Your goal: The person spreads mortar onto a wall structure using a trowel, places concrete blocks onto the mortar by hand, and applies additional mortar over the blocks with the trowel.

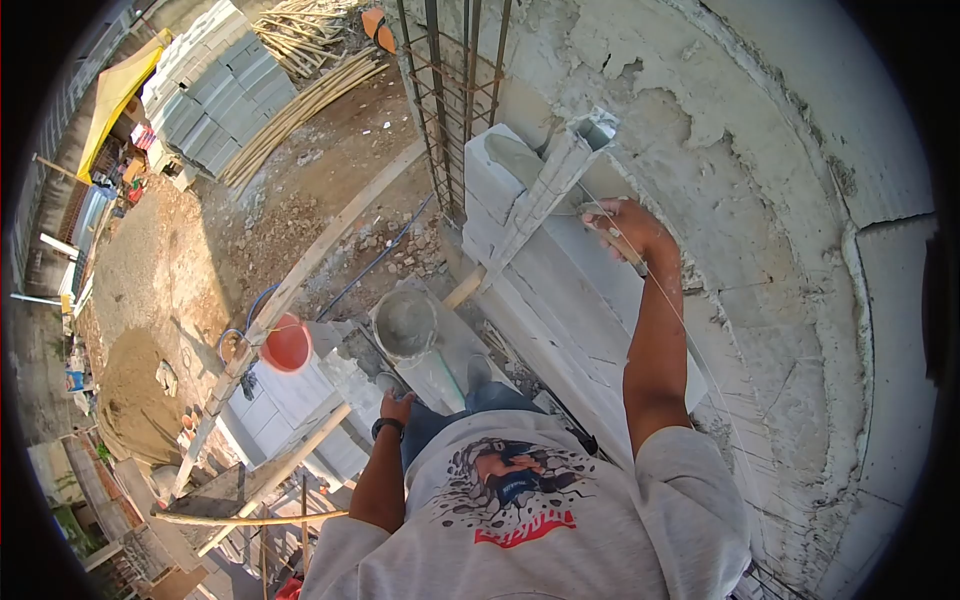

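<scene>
My right hand (625, 230) is closed around the wooden handle of a trowel (632, 255). Its blade is mostly hidden, so I see little of its shape. The hand is above a course of pale blocks (570, 270) along the rough wall, close to a taut string (685, 320). A mortar-smeared metal post (550, 185) leans by the blocks just left of this hand. My left hand (397, 407), below a dark wristwatch, hangs beside my leg with its fingers loosely curled. Nothing shows in it.
A bucket of grey mortar (405, 322) and a red bucket (287, 345) stand left of the blocks. Vertical rebar (450, 90) rises ahead. Timber poles (300, 290) cross at the left. Stacked blocks (215, 90) and a sand heap (140, 395) lie farther off.
</scene>
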Action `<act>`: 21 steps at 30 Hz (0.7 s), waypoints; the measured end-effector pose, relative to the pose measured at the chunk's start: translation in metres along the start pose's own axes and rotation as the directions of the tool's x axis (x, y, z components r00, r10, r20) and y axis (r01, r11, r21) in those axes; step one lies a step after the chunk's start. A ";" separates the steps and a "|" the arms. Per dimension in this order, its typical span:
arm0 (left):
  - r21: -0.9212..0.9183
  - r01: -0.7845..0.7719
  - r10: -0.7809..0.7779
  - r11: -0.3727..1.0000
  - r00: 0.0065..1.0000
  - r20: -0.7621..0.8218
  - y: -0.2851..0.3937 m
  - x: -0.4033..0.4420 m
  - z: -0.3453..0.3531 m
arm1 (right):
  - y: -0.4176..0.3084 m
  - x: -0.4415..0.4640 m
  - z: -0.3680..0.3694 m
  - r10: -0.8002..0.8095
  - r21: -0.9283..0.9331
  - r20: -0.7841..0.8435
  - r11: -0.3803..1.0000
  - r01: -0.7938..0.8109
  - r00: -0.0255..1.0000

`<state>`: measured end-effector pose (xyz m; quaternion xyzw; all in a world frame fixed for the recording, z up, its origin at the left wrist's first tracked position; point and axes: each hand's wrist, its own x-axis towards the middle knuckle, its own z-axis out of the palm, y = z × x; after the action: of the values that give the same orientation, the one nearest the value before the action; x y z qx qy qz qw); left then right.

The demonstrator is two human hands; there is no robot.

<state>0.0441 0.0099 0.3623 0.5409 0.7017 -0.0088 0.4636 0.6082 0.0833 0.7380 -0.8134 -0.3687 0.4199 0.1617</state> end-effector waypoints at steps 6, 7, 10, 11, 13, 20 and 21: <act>0.043 -0.044 0.043 0.998 0.999 0.016 0.013 0.012 -0.007 | 0.041 -0.030 0.002 0.041 0.120 0.004 0.992 -0.041 0.999; 0.045 -0.048 0.047 0.998 0.999 0.017 0.015 0.014 -0.008 | 0.045 -0.036 0.002 0.057 0.124 0.001 0.991 -0.056 0.998; 0.071 -0.071 0.069 0.995 0.997 0.032 0.020 0.018 -0.014 | 0.064 -0.048 0.003 0.075 0.161 0.007 0.984 -0.075 0.997; 0.082 -0.079 0.076 0.993 0.996 0.040 0.021 0.018 -0.016 | 0.071 -0.052 0.004 0.076 0.176 0.013 0.981 -0.077 0.997; 0.080 -0.078 0.074 0.994 0.996 0.050 0.015 0.025 -0.014 | 0.082 -0.061 0.006 0.099 0.217 0.003 0.971 -0.097 0.995; 0.100 -0.138 0.131 0.985 0.989 0.070 0.008 0.044 -0.009 | 0.115 -0.105 0.011 0.097 0.226 -0.020 0.970 -0.090 0.995; 0.093 -0.128 0.121 0.987 0.990 0.072 0.007 0.047 -0.007 | 0.119 -0.112 0.010 0.113 0.211 -0.021 0.972 -0.106 0.993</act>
<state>0.0455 0.0518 0.3390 0.6050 0.6496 -0.0318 0.4593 0.6130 -0.0799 0.7268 -0.8176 -0.2743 0.4513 0.2293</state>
